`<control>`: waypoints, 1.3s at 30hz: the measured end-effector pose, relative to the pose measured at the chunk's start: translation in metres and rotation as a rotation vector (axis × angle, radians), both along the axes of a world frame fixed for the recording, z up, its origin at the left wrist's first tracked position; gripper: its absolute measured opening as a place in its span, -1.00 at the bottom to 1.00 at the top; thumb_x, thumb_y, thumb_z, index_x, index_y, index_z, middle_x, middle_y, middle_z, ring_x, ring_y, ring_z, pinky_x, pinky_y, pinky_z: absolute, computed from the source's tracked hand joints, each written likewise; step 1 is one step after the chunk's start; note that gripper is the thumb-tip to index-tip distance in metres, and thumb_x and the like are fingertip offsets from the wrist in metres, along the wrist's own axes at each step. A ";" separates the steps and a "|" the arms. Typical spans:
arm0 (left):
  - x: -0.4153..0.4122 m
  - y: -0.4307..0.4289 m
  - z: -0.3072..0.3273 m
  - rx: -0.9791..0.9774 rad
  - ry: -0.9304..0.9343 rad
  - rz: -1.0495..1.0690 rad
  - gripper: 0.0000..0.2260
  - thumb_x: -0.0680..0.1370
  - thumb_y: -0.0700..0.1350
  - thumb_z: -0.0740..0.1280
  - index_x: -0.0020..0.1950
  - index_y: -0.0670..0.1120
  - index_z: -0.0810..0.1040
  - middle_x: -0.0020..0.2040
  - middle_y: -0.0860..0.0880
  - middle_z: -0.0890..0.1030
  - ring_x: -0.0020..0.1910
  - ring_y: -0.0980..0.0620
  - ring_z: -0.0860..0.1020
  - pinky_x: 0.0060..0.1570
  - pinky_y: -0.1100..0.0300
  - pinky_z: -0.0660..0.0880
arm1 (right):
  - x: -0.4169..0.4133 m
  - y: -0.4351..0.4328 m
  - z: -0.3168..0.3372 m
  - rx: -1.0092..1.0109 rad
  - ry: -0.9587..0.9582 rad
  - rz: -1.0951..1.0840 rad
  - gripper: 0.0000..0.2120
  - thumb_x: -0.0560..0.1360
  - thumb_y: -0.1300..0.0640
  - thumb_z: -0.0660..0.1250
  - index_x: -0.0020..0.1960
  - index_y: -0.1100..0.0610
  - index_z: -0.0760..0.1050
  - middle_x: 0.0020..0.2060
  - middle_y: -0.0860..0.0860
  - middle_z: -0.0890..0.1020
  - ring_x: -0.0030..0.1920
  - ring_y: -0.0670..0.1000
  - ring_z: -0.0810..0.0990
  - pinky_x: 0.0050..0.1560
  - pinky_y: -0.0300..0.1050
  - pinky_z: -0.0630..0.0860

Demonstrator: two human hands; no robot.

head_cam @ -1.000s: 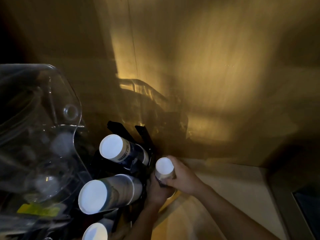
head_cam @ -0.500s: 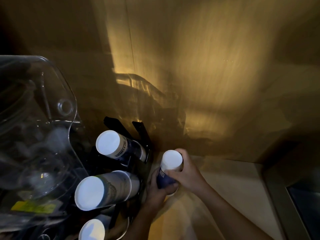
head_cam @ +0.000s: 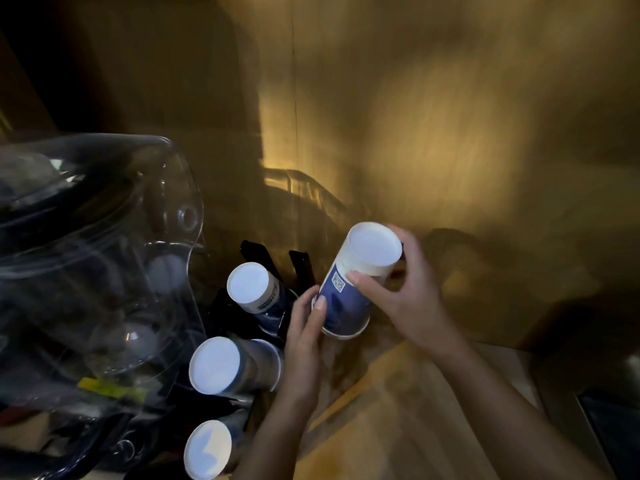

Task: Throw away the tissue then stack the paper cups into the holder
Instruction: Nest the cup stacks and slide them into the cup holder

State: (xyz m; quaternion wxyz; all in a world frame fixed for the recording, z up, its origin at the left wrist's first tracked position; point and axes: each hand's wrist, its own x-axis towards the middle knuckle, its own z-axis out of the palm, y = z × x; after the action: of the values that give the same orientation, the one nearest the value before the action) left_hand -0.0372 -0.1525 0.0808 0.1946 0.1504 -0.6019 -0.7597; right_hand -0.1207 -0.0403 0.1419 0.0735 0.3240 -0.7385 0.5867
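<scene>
An upside-down blue and white paper cup (head_cam: 349,292) hangs tilted above the counter, its white bottom toward me. My right hand (head_cam: 405,292) grips it near the bottom end. My left hand (head_cam: 304,323) touches its lower side with the fingertips. To the left stands a black cup holder (head_cam: 298,265) with three rows of stacked paper cups: a top stack (head_cam: 252,285), a middle stack (head_cam: 221,365) and a bottom stack (head_cam: 207,448), all bottoms toward me. No tissue is in view.
A large clear plastic dome (head_cam: 97,258) fills the left side, close to the holder. A brownish wall (head_cam: 415,116) rises behind. The light counter (head_cam: 398,427) runs under my arms, and a dark recessed panel (head_cam: 609,420) sits at the right edge.
The cup has risen off the counter and moved up and to the right in my right hand. My left hand has slid from under the cup to its side.
</scene>
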 end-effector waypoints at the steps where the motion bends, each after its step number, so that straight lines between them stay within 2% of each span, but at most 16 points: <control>1: 0.004 -0.002 0.011 0.002 0.007 0.023 -0.59 0.52 0.16 0.20 0.31 0.04 0.43 0.26 -0.04 0.55 0.22 0.01 0.55 0.24 -0.01 0.51 | 0.004 -0.002 0.011 -0.029 0.031 0.006 -0.43 0.27 -0.07 0.45 0.21 -0.13 0.29 0.06 -0.28 0.46 0.09 -0.27 0.44 -0.05 -0.45 0.42; 3: 0.012 -0.008 0.035 0.069 0.036 0.040 -0.57 0.54 0.13 0.12 0.34 -0.03 0.43 0.21 -0.04 0.59 0.19 0.02 0.57 0.19 0.07 0.51 | 0.011 -0.006 0.032 -0.076 0.081 0.019 -0.43 0.27 -0.11 0.44 0.20 -0.13 0.29 0.05 -0.28 0.46 0.07 -0.27 0.44 -0.09 -0.47 0.41; 6: 0.024 -0.022 0.062 0.184 0.106 0.037 -0.66 0.57 0.07 0.11 0.16 -0.08 0.53 -0.15 0.05 0.71 -0.12 0.17 0.66 -0.18 0.30 0.57 | 0.021 -0.013 0.059 -0.150 0.124 0.076 -0.46 0.28 -0.12 0.40 0.20 -0.12 0.28 0.06 -0.25 0.45 0.09 -0.20 0.45 -0.08 -0.39 0.45; 7: 0.027 -0.027 0.069 0.162 0.130 0.073 -0.65 0.55 0.10 0.11 0.17 -0.06 0.52 -0.12 0.06 0.71 -0.09 0.16 0.66 -0.15 0.29 0.56 | 0.025 -0.016 0.066 -0.174 0.140 0.099 -0.47 0.29 -0.11 0.40 0.20 -0.12 0.28 0.07 -0.24 0.44 0.09 -0.19 0.45 -0.08 -0.37 0.46; 10: 0.036 -0.043 0.080 0.153 0.132 0.204 -0.50 0.58 0.16 0.03 0.38 -0.09 0.39 0.22 -0.10 0.59 0.20 0.01 0.56 0.14 0.14 0.45 | 0.032 -0.032 0.079 -0.188 0.187 0.137 -0.47 0.30 -0.07 0.40 0.20 -0.05 0.29 0.06 -0.24 0.44 0.09 -0.20 0.45 -0.08 -0.37 0.46; 13: 0.039 -0.065 0.080 0.171 0.145 0.277 -0.47 0.56 0.22 0.04 0.37 -0.10 0.38 0.21 -0.12 0.58 0.14 0.08 0.58 -0.03 0.26 0.53 | 0.038 -0.054 0.078 -0.163 0.206 0.148 -0.42 0.30 -0.02 0.45 0.23 0.03 0.30 0.06 -0.24 0.44 0.08 -0.21 0.44 -0.04 -0.34 0.46; 16: 0.039 -0.081 0.077 0.173 0.126 0.269 -0.44 0.55 0.26 0.07 0.37 -0.09 0.39 0.10 0.00 0.63 0.07 0.14 0.60 -0.14 0.31 0.53 | 0.040 -0.074 0.069 -0.089 0.241 0.133 -0.37 0.30 -0.05 0.44 0.28 0.04 0.28 0.10 -0.14 0.46 0.14 -0.10 0.44 0.08 -0.14 0.50; 19: 0.034 -0.090 0.067 0.122 0.088 0.206 -0.51 0.55 0.26 0.06 0.14 -0.03 0.60 -0.08 0.07 0.73 -0.09 0.17 0.68 -0.32 0.38 0.57 | 0.038 -0.090 0.058 -0.001 0.263 0.141 -0.33 0.30 -0.09 0.45 0.32 -0.02 0.24 0.17 -0.12 0.41 0.19 -0.12 0.38 0.16 -0.20 0.44; 21: 0.030 -0.092 0.061 0.068 0.035 0.192 -0.51 0.54 0.28 0.07 0.19 0.00 0.59 0.04 0.03 0.71 0.01 0.16 0.66 -0.14 0.32 0.57 | 0.035 -0.099 0.048 0.080 0.291 0.162 -0.32 0.33 -0.07 0.45 0.35 -0.01 0.22 0.24 -0.10 0.39 0.22 -0.18 0.31 0.22 -0.29 0.35; 24: 0.024 -0.091 0.055 -0.002 -0.004 0.178 -0.55 0.56 0.23 0.11 0.26 0.01 0.54 0.16 0.00 0.66 0.15 0.12 0.61 0.07 0.22 0.51 | 0.027 -0.107 0.038 0.145 0.238 0.154 -0.31 0.38 -0.06 0.41 0.39 -0.02 0.15 0.34 0.00 0.36 0.28 -0.12 0.28 0.26 -0.16 0.34; 27: 0.019 -0.092 0.050 -0.061 -0.036 0.170 -0.63 0.58 0.16 0.10 0.28 0.07 0.51 0.24 0.02 0.60 0.24 0.11 0.54 0.25 0.10 0.45 | 0.017 -0.109 0.031 0.197 0.234 0.146 -0.29 0.34 -0.08 0.44 0.38 -0.02 0.17 0.32 0.02 0.39 0.25 -0.09 0.31 0.22 -0.14 0.36; 31: 0.014 -0.098 0.048 -0.068 -0.069 0.198 -0.54 0.46 0.31 0.16 0.13 0.06 0.59 0.14 -0.03 0.65 0.14 0.05 0.60 0.14 0.09 0.51 | 0.009 -0.111 0.010 0.371 0.268 0.148 -0.32 0.35 -0.08 0.42 0.36 0.01 0.19 0.27 0.05 0.47 0.23 0.04 0.42 0.20 -0.02 0.36; 32: 0.013 -0.099 0.047 -0.115 -0.100 0.212 -0.58 0.45 0.30 0.18 0.10 0.08 0.59 0.10 -0.01 0.66 0.09 0.07 0.62 0.06 0.17 0.53 | 0.006 -0.112 0.001 0.491 0.326 0.136 -0.34 0.37 -0.09 0.40 0.36 0.02 0.19 0.26 0.05 0.47 0.24 0.05 0.41 0.23 0.06 0.31; 34: 0.012 -0.102 0.043 -0.404 -0.216 0.222 -0.76 0.51 0.16 0.22 0.12 0.18 0.54 0.07 0.07 0.64 0.01 0.13 0.59 -0.19 0.33 0.49 | 0.003 -0.116 -0.014 0.696 0.422 0.131 -0.39 0.41 -0.08 0.35 0.36 0.04 0.20 0.28 0.03 0.46 0.29 0.04 0.37 0.28 0.13 0.18; 36: 0.010 -0.106 0.041 -0.785 -0.359 0.236 -0.70 0.55 0.03 0.20 0.28 0.20 0.41 0.06 0.06 0.61 -0.02 0.05 0.56 -0.28 0.26 0.41 | 0.000 -0.120 -0.020 0.731 0.420 0.119 -0.44 0.42 -0.02 0.33 0.34 0.07 0.22 0.23 0.03 0.48 0.27 0.05 0.38 0.29 0.16 0.13; 39: 0.008 -0.112 0.040 -0.908 -0.395 0.244 -0.62 0.57 0.00 0.18 0.39 0.14 0.33 0.11 -0.03 0.62 -0.09 0.03 0.53 -0.30 0.19 0.39 | -0.001 -0.126 -0.018 0.754 0.452 0.101 -0.50 0.40 0.01 0.32 0.26 0.09 0.25 0.13 0.05 0.52 0.20 0.08 0.42 0.27 0.17 0.11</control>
State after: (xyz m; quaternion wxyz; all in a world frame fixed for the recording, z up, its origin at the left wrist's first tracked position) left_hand -0.0296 -0.2650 0.1209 0.2101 0.2605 -0.8748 -0.3502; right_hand -0.1216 -0.1668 0.1238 0.0809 0.4839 -0.8496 0.1936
